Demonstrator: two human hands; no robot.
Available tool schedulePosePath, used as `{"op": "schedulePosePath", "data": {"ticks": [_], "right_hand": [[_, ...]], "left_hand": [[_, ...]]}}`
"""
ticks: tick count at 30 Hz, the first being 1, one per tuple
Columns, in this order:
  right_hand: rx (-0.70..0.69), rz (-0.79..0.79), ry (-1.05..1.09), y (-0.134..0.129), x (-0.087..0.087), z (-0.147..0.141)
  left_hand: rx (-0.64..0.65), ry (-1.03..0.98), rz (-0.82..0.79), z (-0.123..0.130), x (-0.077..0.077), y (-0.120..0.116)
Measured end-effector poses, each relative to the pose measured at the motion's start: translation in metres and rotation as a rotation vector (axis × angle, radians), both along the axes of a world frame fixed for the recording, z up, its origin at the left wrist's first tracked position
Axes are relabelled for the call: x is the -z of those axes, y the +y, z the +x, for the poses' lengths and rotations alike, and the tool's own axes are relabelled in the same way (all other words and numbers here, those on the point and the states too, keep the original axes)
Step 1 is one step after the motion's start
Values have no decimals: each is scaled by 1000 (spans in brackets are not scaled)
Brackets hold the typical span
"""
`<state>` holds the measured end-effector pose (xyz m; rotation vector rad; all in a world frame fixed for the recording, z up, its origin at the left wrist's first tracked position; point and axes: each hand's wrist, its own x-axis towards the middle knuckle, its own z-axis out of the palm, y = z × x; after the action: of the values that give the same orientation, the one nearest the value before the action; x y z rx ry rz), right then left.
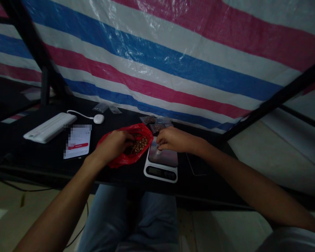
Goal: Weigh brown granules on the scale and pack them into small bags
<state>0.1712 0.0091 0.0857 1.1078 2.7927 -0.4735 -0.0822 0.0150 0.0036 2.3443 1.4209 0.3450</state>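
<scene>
My left hand (117,142) reaches into an open red plastic bag (118,161), its fingers curled at the contents. Inside lie many small, shiny, gold-brown pieces (139,144), too small to name surely. What the left fingertips hold, if anything, is hidden. Over the metal plate of a white digital scale (161,161), my right hand (170,139) pinches a small whitish, see-through object (159,151). Whether that object touches the plate I cannot tell. The scale's display is unreadable. Behind the right hand lie small clear bags (157,126) with brownish contents.
On the left of the black table (49,157) are a phone (80,143), a long white device (50,127) and a round white piece on a cable (98,119). Clear plastic bags (101,107) lie farther back. A striped plastic sheet (147,66) hangs behind, between dark frame bars.
</scene>
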Motion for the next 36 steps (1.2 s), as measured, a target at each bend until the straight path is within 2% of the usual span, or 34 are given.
{"op": "schedulePosePath", "data": {"ticks": [4,8,12,15,18,22,28,32,36], "right_hand": [[54,-20,168,-4,-1,12],[199,30,249,-3,2,43],[308,5,146,-2,22,82],[385,-7,125,-7,38,98],[427,-9,182,-14,46,99],[427,6,258,-17,48,91],[422,-1,379,-17,46,81],[422,21,476,-13,47,80],[437,40,549,-8,53,81]], "left_hand": [[41,-87,18,2,2,0],[65,-177,-13,7,-5,-2],[153,-258,-31,27,-22,-8],[266,-271,-12,49,-35,-11],[367,-246,3,70,-42,-12],[437,-154,33,83,-42,-10],[433,-62,32,89,-40,-7],[381,-133,23,93,-37,-8],[400,-226,-6,95,-37,-10]]}}
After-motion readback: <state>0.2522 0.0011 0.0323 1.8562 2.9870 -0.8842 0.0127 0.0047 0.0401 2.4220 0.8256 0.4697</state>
